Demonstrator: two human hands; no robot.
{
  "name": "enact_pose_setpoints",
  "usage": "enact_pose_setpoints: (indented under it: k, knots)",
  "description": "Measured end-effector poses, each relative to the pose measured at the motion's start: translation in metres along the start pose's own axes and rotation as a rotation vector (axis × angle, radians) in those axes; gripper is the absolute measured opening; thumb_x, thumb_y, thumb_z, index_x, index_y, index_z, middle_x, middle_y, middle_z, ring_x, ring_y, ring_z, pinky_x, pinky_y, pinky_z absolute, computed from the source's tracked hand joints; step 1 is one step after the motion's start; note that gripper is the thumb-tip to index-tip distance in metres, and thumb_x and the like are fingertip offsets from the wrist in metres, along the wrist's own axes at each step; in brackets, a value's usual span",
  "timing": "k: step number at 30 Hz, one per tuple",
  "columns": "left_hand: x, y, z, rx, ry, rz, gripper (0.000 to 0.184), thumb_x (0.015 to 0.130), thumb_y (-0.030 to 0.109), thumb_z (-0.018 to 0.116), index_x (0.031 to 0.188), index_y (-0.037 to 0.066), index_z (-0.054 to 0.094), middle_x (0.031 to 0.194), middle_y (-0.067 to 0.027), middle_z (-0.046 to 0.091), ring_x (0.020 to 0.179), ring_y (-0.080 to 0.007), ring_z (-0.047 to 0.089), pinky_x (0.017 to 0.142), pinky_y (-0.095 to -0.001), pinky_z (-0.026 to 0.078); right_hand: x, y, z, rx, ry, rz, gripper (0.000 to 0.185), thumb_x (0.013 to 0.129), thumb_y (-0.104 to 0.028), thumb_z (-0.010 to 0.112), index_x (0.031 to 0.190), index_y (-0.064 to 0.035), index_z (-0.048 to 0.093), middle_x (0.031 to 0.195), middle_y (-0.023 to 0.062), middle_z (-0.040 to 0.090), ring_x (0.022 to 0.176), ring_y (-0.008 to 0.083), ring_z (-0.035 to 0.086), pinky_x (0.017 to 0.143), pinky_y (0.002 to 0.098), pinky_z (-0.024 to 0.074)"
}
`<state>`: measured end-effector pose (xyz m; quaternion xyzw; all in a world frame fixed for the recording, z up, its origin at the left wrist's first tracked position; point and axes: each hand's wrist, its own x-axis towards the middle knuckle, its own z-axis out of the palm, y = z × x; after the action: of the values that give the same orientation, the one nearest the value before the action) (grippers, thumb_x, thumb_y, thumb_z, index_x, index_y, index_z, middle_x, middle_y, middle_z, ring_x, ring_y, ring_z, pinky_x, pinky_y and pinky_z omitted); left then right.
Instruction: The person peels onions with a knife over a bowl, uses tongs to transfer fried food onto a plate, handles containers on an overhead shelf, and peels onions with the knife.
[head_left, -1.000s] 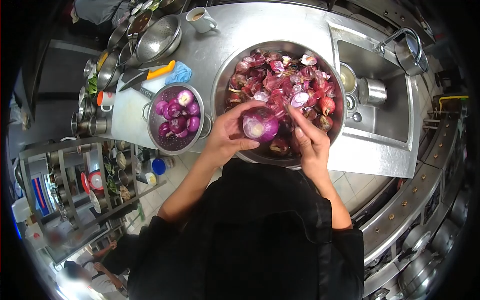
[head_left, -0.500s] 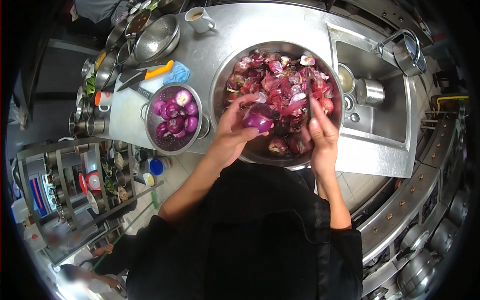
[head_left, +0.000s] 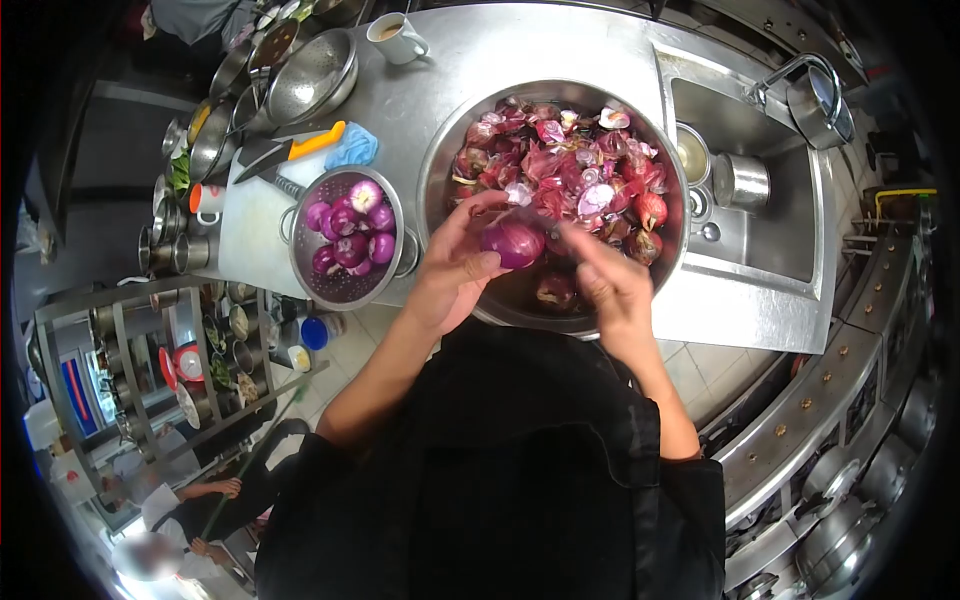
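Note:
My left hand (head_left: 455, 262) is closed round a purple onion (head_left: 513, 243), partly peeled, over the front left of a large steel bowl (head_left: 432, 180). My right hand (head_left: 615, 290) grips a small knife (head_left: 552, 228), blurred and partly hidden, its blade close against the onion's right side. Whether the blade touches the onion I cannot tell. Red onion skins (head_left: 560, 160) and several unpeeled onions (head_left: 650, 210) fill the bowl. To its left, a steel colander (head_left: 305, 270) holds several peeled purple onions (head_left: 350, 248).
A white cutting board (head_left: 245, 230) carries an orange-handled knife (head_left: 315, 142) and a blue cloth (head_left: 352, 148). Behind stand a mug (head_left: 397, 40) and another colander (head_left: 315, 75). At right is a sink (head_left: 790, 230) with pots. Another person (head_left: 190, 510) stands at lower left.
My right hand has swung left and inward, bringing the knife from over the skins to the onion. The left hand still holds the onion. At lower left, the other person has shifted.

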<state>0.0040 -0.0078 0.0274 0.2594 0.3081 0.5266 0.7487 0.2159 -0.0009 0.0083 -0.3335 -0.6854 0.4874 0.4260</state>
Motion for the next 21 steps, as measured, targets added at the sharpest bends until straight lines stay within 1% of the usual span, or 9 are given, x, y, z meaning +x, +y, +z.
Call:
enact_pose_setpoints:
  k: [2,3,7,8,10,14,17,19,21]
  knots:
    - [0.000,0.002,-0.002,0.034,-0.001,0.022,0.069,0.079,0.007,0.070,0.138,0.003,0.034,0.132,-0.0166,0.046,0.122,-0.0258,0.048,0.103,-0.0399,0.041,0.002,-0.007,-0.008,0.303,0.240,0.348,0.037,0.094,-0.011,0.052,0.131,-0.0051,0.054,0.083,0.0004,0.060,0.063,0.0080,0.045,0.058,0.0212,0.0388]
    - [0.000,0.002,-0.005,0.040,-0.022,0.037,0.074,0.077,0.007,0.071,0.139,0.004,0.032,0.133,-0.0174,0.045,0.124,-0.0260,0.046,0.104,-0.0398,0.039,0.003,0.001,-0.011,0.384,0.292,0.268,0.037,0.095,-0.015,0.053,0.131,-0.0049,0.053,0.081,-0.0043,0.054,0.062,0.0035,0.040,0.055,0.0180,0.0336]
    - [0.000,0.005,-0.003,0.083,-0.063,0.105,0.086,0.071,0.006,0.075,0.142,0.005,0.026,0.134,-0.0197,0.043,0.127,-0.0274,0.042,0.108,-0.0398,0.034,0.002,0.011,-0.031,0.410,0.198,0.408,0.044,0.095,-0.012,0.051,0.138,-0.0043,0.045,0.078,-0.0025,0.050,0.062,0.0052,0.038,0.056,0.0194,0.0353]
    - [0.000,0.006,-0.004,0.084,-0.059,0.107,0.086,0.071,0.006,0.075,0.142,0.005,0.026,0.134,-0.0197,0.043,0.127,-0.0274,0.042,0.108,-0.0398,0.034,0.002,0.019,-0.032,0.016,0.149,0.288,0.048,0.094,-0.011,0.051,0.140,-0.0041,0.041,0.084,0.0012,0.055,0.068,0.0088,0.045,0.063,0.0224,0.0400]
    - [-0.002,0.009,-0.005,0.132,-0.054,0.164,0.091,0.069,0.004,0.076,0.143,0.005,0.024,0.135,-0.0206,0.043,0.127,-0.0287,0.042,0.108,-0.0399,0.034,0.003,0.019,-0.029,-0.372,0.091,0.157,0.052,0.093,-0.011,0.051,0.142,-0.0038,0.036,0.089,0.0049,0.059,0.074,0.0124,0.053,0.070,0.0254,0.0447]
    - [-0.005,0.010,-0.012,0.034,-0.017,0.129,0.083,0.074,0.008,0.071,0.143,0.005,0.024,0.135,-0.0195,0.042,0.128,-0.0297,0.042,0.107,-0.0408,0.036,-0.001,-0.007,-0.027,-0.012,0.127,0.547,0.060,0.088,-0.009,0.055,0.144,-0.0061,0.033,0.133,0.0226,0.050,0.122,0.0276,0.051,0.101,0.0352,0.0371]
    - [-0.005,0.009,-0.009,-0.125,-0.005,0.017,0.074,0.081,0.014,0.064,0.143,0.004,0.025,0.136,-0.0179,0.042,0.129,-0.0295,0.042,0.107,-0.0422,0.036,0.001,-0.022,-0.014,-0.065,0.038,0.171,0.060,0.087,-0.010,0.056,0.143,-0.0052,0.035,0.117,0.0189,0.056,0.094,0.0223,0.055,0.087,0.0326,0.0429]
    - [-0.004,0.005,-0.012,-0.286,-0.086,-0.035,0.068,0.085,0.019,0.058,0.143,0.003,0.025,0.137,-0.0167,0.041,0.129,-0.0287,0.042,0.107,-0.0438,0.035,0.002,-0.027,-0.005,0.004,-0.043,0.158,0.059,0.087,-0.010,0.057,0.142,-0.0045,0.036,0.102,0.0158,0.060,0.075,0.0186,0.054,0.077,0.0312,0.0457]
    - [-0.003,0.002,-0.010,-0.256,-0.096,-0.006,0.069,0.085,0.019,0.059,0.143,0.003,0.025,0.138,-0.0168,0.041,0.129,-0.0284,0.042,0.107,-0.0442,0.035,0.001,-0.028,-0.001,0.195,-0.133,0.307,0.057,0.089,-0.012,0.056,0.143,-0.0045,0.036,0.084,0.0089,0.058,0.068,0.0138,0.049,0.067,0.0267,0.0424]
